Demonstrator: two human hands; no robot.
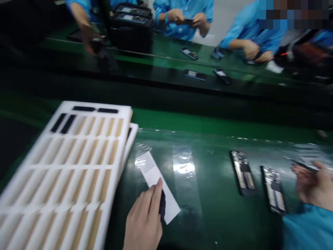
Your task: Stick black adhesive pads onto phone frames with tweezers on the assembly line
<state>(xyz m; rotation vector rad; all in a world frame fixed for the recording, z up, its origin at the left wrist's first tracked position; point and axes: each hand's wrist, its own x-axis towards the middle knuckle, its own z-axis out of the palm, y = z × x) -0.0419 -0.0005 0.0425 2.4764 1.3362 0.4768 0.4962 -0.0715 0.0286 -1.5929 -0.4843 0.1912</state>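
Holds a dark piece (162,205) in the left hand (145,215), with fingers close together and bent down over it, low in the view and left of centre. Shows only as a strip of edge beyond the index finger, with the thumb out of sight. Lies partly over a white card (161,194), printed with fine lines at its far end and set aslant on the glossy green worktop (229,222), just beside a stack of slotted white trays (125,114). Matches in colour the black strips (68,124) seated in the upper one.

Grips, at the far right, a thin dark tool (301,164) in the right hand (314,184), probably clamped between thumb and fingers, though too blurred there to be sure. Points leftward with a pale tip, near two opened phones (244,170) with inner parts bared.

Should handle as light and fairly stiff, with a smooth face apt to slip; best taken by the long edges, between thumb and index finger, without bending or denting. Calls for a gentle touch with the card: thin, easily creased, ready to slide; best lifted by the bare near corner. Calls for most care with the phones: rigid at the frame, fragile across the open insides; best held by the outer long sides
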